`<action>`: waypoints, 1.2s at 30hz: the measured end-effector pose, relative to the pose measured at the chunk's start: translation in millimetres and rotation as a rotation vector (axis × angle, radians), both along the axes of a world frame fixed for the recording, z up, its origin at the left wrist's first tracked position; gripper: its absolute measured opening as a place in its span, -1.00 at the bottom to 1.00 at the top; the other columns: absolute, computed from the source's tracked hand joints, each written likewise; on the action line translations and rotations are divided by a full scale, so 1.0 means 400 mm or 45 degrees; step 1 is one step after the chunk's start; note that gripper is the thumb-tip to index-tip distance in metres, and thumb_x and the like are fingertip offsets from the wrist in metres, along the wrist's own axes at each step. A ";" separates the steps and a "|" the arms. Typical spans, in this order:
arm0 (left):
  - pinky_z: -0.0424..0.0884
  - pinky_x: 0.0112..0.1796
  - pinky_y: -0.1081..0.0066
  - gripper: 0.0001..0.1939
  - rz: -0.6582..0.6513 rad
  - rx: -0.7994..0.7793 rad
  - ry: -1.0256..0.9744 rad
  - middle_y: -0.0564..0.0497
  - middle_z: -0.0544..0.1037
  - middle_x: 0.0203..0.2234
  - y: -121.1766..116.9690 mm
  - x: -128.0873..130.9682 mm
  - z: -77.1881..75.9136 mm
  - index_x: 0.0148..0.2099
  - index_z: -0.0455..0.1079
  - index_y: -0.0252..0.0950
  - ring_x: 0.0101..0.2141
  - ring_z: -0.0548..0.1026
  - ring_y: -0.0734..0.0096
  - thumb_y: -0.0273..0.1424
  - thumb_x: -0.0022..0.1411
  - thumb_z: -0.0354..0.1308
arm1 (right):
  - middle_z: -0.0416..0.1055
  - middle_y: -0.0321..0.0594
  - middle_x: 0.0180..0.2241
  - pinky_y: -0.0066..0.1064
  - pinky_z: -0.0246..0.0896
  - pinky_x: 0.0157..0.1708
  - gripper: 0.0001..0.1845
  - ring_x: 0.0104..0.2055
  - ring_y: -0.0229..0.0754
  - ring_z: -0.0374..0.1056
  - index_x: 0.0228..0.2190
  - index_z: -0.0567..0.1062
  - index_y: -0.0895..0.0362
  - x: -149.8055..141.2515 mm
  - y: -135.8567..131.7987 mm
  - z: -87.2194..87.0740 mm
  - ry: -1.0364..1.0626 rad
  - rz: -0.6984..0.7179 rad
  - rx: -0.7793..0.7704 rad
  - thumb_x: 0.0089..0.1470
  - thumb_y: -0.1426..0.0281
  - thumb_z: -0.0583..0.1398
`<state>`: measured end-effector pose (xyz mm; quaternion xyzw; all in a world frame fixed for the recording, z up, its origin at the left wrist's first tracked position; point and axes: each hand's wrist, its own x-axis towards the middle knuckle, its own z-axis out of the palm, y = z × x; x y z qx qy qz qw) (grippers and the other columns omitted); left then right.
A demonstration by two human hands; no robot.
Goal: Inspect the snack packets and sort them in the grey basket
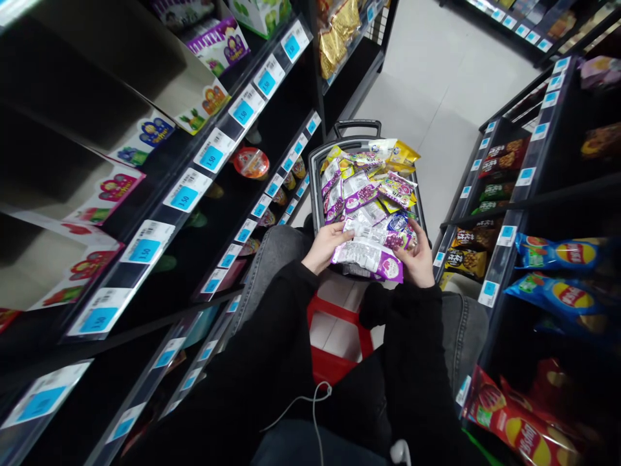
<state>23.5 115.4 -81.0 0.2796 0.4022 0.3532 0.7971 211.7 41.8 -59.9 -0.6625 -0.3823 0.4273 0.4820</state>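
Observation:
Before me a black basket (314, 181) is heaped with small candy packets, many purple and white with grapes printed on them, some yellow. My left hand (326, 248) is closed on the left side of purple-and-white candy packets (365, 255) at the near end of the heap. On their right side, my right hand (418, 257) grips them with the thumb on top. The lowest packet lies tilted across the near rim. The fingers under the packets are hidden, so I cannot tell how many are held.
Shelves with blue price tags (211, 157) rise on the left, holding open display boxes (111, 194). On the right, shelves carry blue chip bags (557, 252) and red ones (519, 421). A red stool-like frame (334, 366) stands below me. A white earphone cord (314, 398) hangs over my lap.

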 end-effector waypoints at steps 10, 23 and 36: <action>0.35 -0.08 0.18 -0.54 -0.258 -0.135 -0.142 -0.21 0.57 -0.31 -0.018 0.007 -0.019 -0.19 0.45 -0.49 -0.22 0.52 0.13 -0.22 -0.06 0.32 | 0.52 -0.24 -0.38 -0.30 0.29 -0.29 -0.64 -0.35 -0.15 0.40 -0.38 0.52 0.12 0.036 -0.005 -0.026 0.196 0.078 -0.137 -0.25 0.17 0.31; 0.35 -0.09 0.10 -0.45 -0.508 -0.171 -0.438 -0.26 0.52 -0.18 -0.023 -0.008 0.004 -0.06 0.39 -0.43 -0.11 0.46 0.03 -0.19 -0.06 0.31 | 0.41 -0.32 -0.56 -0.38 0.20 -0.45 -0.58 -0.51 -0.23 0.28 -0.50 0.46 0.11 0.026 -0.001 -0.035 0.236 -0.142 -0.031 -0.12 -0.01 0.18; 0.41 -0.45 0.49 -0.43 -1.104 -0.350 -0.434 -0.13 0.57 -0.35 -0.015 -0.029 0.009 -0.17 0.45 -0.41 -0.44 0.51 0.37 -0.35 -0.32 0.43 | 0.37 -0.21 -0.36 -0.15 0.18 -0.08 -0.78 -0.20 -0.10 0.30 -0.48 0.60 -0.02 0.050 -0.020 0.082 -0.028 0.468 0.298 -0.08 0.13 0.23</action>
